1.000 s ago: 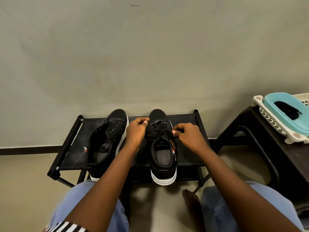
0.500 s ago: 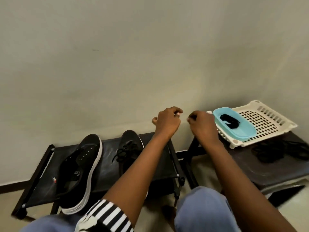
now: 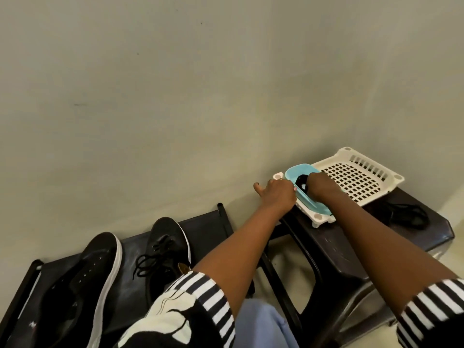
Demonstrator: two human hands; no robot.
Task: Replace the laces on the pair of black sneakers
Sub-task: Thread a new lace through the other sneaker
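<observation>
Two black sneakers with white soles sit on a low black shoe rack (image 3: 206, 227) at the lower left. The left sneaker (image 3: 82, 285) has bare eyelets. The right sneaker (image 3: 165, 249) is laced, its lace ends loose. A blue dish (image 3: 313, 207) rests on a white basket (image 3: 356, 177) at the right. My right hand (image 3: 320, 185) reaches into the dish, fingers curled on a black lace bundle (image 3: 300, 183). My left hand (image 3: 276, 194) holds the dish's near rim, thumb pointing left.
The basket stands on a dark stool (image 3: 351, 247) to the right of the rack. A loose heap of black laces (image 3: 406, 214) lies on the stool beside the basket. A plain wall rises close behind everything. My knees fill the bottom edge.
Both hands left the laced sneaker and moved right to the blue dish. The view swung right with them. My right hand now reaches inside the dish.
</observation>
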